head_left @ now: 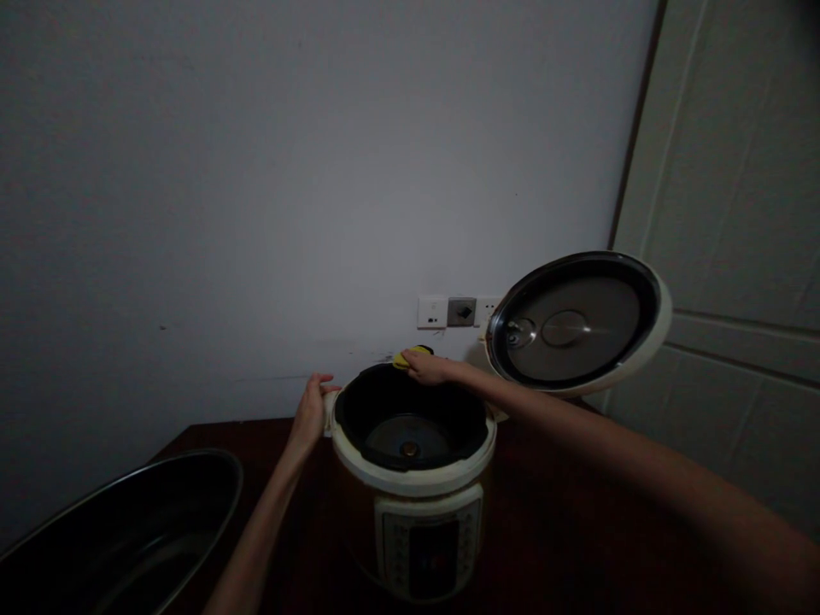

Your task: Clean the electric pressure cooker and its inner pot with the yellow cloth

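A cream rice cooker (415, 491) stands on a dark table (564, 530), its inside empty and dark, a control panel on its front. Its lid (576, 323) is swung open to the right, metal inner plate facing me. My left hand (310, 410) grips the cooker's left rim. My right hand (428, 367) presses a yellow sponge (406, 356) against the far rim of the cooker, fingers closed over it.
A large dark metal pot (128, 538) sits at the lower left on the table. A wall socket strip (456, 311) is on the grey wall behind the cooker. A pale panelled door (736, 256) fills the right side.
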The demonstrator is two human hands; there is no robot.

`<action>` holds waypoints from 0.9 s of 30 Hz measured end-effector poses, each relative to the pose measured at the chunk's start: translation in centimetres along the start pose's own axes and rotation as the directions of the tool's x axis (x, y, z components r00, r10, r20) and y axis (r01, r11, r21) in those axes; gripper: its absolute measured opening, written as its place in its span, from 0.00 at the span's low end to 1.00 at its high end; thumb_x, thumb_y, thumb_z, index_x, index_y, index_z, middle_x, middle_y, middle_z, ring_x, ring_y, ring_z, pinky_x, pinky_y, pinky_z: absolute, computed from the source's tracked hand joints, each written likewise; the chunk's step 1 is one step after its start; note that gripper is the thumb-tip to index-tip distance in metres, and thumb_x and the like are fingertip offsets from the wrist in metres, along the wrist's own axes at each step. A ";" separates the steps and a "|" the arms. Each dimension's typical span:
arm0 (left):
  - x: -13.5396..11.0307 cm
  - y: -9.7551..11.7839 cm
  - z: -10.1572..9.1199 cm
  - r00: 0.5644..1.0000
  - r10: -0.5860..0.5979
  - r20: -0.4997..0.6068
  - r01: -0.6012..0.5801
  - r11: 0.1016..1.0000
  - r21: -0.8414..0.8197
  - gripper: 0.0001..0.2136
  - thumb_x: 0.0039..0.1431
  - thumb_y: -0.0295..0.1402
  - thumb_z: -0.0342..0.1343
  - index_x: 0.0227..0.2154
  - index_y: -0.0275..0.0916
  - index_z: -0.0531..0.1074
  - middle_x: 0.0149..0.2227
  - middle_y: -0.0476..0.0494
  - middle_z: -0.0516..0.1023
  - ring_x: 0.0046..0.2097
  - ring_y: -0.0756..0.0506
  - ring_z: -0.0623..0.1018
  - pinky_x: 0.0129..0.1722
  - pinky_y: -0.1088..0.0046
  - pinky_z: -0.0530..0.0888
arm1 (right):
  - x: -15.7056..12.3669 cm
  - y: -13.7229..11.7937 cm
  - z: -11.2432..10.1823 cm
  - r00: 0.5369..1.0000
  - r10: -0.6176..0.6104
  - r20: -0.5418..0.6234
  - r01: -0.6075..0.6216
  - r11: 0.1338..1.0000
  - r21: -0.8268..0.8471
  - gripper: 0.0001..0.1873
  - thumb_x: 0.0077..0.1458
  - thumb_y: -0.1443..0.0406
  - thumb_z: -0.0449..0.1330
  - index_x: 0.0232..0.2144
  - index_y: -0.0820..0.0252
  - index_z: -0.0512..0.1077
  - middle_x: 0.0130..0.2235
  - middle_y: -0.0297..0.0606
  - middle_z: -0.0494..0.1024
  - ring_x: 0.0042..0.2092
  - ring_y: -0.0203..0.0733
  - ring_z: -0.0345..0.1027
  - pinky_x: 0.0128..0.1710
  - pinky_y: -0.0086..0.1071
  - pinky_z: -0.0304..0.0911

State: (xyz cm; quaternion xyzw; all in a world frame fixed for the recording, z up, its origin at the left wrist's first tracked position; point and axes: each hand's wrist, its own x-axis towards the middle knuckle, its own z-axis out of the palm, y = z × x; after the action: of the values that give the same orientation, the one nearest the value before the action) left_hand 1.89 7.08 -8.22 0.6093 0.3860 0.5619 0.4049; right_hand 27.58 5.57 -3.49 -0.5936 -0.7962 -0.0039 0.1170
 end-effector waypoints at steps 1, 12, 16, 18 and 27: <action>0.0 0.1 0.0 1.000 -0.026 0.015 0.026 0.999 -0.022 0.29 0.52 0.59 0.38 0.38 0.38 0.67 0.30 0.42 0.79 0.29 0.43 0.77 0.31 0.65 0.72 | 0.7 -0.4 0.1 1.000 -0.031 0.001 0.031 0.999 0.009 0.19 0.53 0.71 0.51 0.48 0.70 0.65 0.51 0.55 0.70 0.51 0.50 0.64 0.51 0.38 0.56; 0.3 0.7 -0.9 0.978 -0.203 0.043 0.208 0.956 -0.207 0.30 0.60 0.51 0.34 0.57 0.36 0.59 0.60 0.31 0.62 0.59 0.42 0.66 0.55 0.63 0.64 | 2.6 -3.9 1.2 0.980 -0.172 -0.097 0.180 0.980 0.083 0.14 0.54 0.73 0.47 0.42 0.65 0.65 0.46 0.49 0.71 0.47 0.45 0.62 0.49 0.36 0.54; -0.1 1.1 -1.4 0.963 -0.249 0.107 0.269 0.926 -0.265 0.31 0.60 0.50 0.30 0.60 0.36 0.55 0.63 0.32 0.56 0.63 0.43 0.59 0.59 0.62 0.59 | 2.4 -4.4 1.3 0.981 -0.165 -0.102 0.173 0.982 0.072 0.15 0.54 0.74 0.47 0.44 0.67 0.65 0.48 0.52 0.70 0.49 0.46 0.61 0.52 0.38 0.52; 0.0 1.5 -1.8 0.965 -0.242 0.100 0.261 0.922 -0.286 0.32 0.61 0.50 0.29 0.60 0.36 0.55 0.64 0.32 0.54 0.64 0.43 0.55 0.60 0.60 0.56 | 2.5 -4.9 1.2 0.982 -0.160 -0.100 0.168 0.983 0.074 0.14 0.55 0.73 0.47 0.44 0.68 0.65 0.48 0.52 0.70 0.49 0.47 0.62 0.51 0.38 0.53; 2.9 7.4 -2.8 0.997 0.075 -0.029 -0.078 0.986 -0.147 0.28 0.62 0.47 0.27 0.49 0.41 0.67 0.62 0.36 0.60 0.65 0.43 0.54 0.60 0.48 0.50 | 3.0 -9.0 0.8 0.963 -0.264 -0.055 0.268 0.960 0.087 0.10 0.56 0.71 0.49 0.36 0.66 0.69 0.37 0.45 0.74 0.39 0.43 0.67 0.41 0.33 0.58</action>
State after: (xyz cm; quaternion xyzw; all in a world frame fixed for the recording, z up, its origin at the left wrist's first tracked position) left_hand -0.53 7.21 -0.16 0.5853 0.3243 0.6114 0.4224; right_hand 18.09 5.90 -2.48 -0.4750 -0.8653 0.0051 0.1603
